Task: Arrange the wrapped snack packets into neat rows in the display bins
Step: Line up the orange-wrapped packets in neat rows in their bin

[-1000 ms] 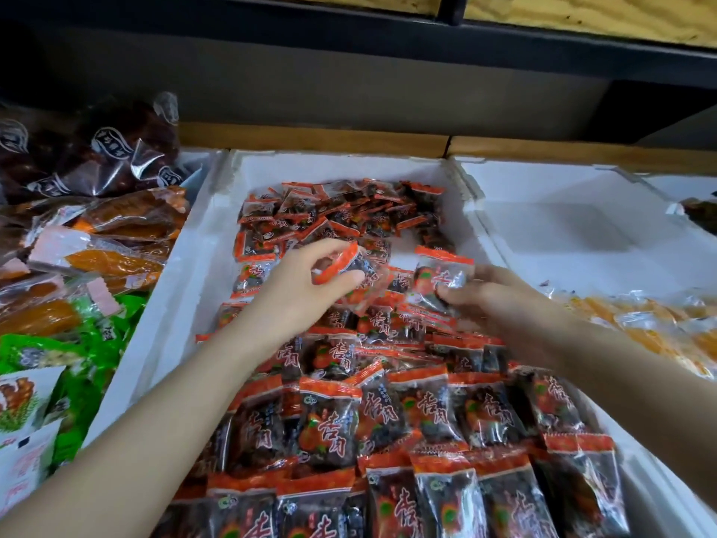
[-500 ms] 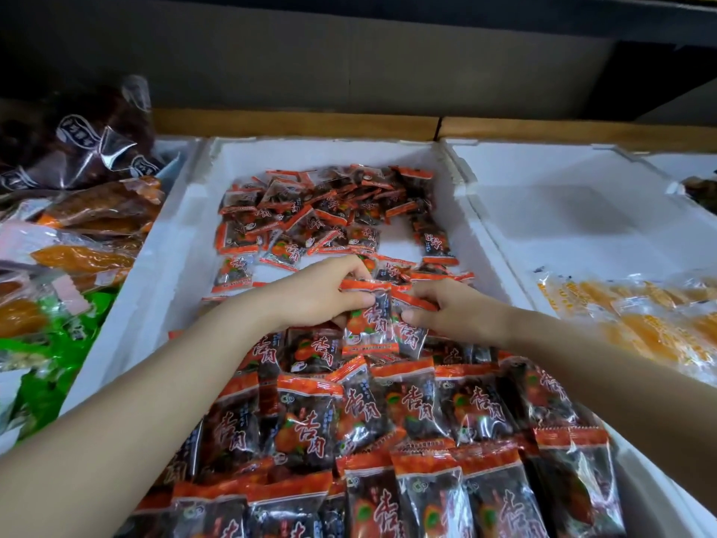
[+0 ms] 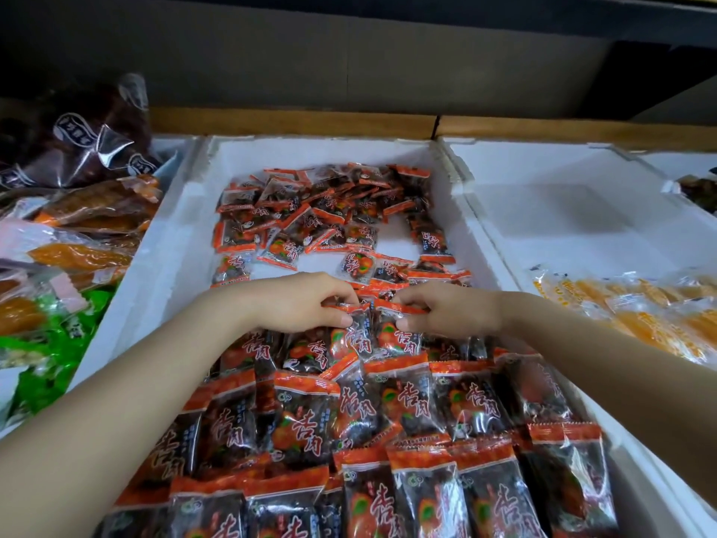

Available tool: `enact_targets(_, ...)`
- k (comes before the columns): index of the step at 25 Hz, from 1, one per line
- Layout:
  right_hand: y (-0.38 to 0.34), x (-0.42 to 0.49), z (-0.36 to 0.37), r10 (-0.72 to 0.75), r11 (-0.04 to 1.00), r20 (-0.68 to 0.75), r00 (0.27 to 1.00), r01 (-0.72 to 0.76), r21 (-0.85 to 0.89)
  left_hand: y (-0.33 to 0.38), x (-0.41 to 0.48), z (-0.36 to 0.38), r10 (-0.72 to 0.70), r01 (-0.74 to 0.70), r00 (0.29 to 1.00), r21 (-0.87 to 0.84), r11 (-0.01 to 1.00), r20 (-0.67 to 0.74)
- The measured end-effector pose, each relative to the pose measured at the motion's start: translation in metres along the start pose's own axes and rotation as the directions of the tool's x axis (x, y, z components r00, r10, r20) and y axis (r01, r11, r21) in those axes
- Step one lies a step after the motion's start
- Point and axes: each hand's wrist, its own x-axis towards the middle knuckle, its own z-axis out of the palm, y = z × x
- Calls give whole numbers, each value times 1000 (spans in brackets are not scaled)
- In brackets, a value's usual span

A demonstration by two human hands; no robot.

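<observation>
**A:** Pinching, both entries. Left hand (image 3: 298,304): thumb and curled fingers closed on the orange top seal of one snack packet (image 3: 359,333). Right hand (image 3: 450,312): same grip on the neighbouring packet (image 3: 401,337). The two packets lie touching, side by side.

**B:** Hidden or cut-off portions?

**A:** Several fingertips of each hand are tucked behind the seals. The lower ends of both held packets are covered by the next row towards the camera. Both forearms run out of frame at the lower corners, and the nearest row is cropped by the bottom edge.

**B:** Location of stock?

**A:** Middle foam bin (image 3: 163,258), white. Tidy overlapping rows (image 3: 388,413) fill its near half, and a loose jumble (image 3: 322,203) lies at the far end. White bin floor shows between the two. The held packets sit at the far edge of the rows.

**B:** Surroundings?

**A:** To the right, a second foam bin (image 3: 562,211) has yellow packets (image 3: 640,308) along its near side, cut by the frame. To the left are orange packets (image 3: 89,215), green packets (image 3: 50,335) and dark bags (image 3: 77,137), their print too blurred to read. A wooden ledge (image 3: 295,122) runs behind the bins, with a dark wall (image 3: 310,60) above.

**B:** Hand pose?

**A:** Both hands are palm-down with knuckles up, low over the rows. The forearms converge, and the hands are near each other but apart, thumbs pointing inward.
</observation>
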Motion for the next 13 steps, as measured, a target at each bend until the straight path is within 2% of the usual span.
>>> enact_targets(3, 3, 4, 4, 5, 1000, 31, 1000, -4, -27, 6, 4, 8, -18, 15, 999, 86, 996, 30)
enact_targets(5, 3, 5, 8, -11, 998, 2, 1000, 11, -65, 7, 4, 14, -7, 7, 1000, 83, 997, 9)
enact_targets(7, 1, 4, 10, -38, 999, -73, 997, 35, -34, 7, -2, 16, 3, 0, 996, 33, 999, -89)
enact_targets(9, -5, 0, 12, -72, 997, -198, 977, 70, -15, 7, -14, 18, 28, -31, 967, -8, 999, -252)
enact_targets(11, -18, -6, 17, -139, 990, -354, 925, 134, -37, 7, -34, 23, 83, -99, 920, -20, 995, -383)
enact_targets(13, -37, -16, 24, -222, 973, -419, 881, 230, -33, 7, -59, 27, 139, -153, 898, -1, 988, -417)
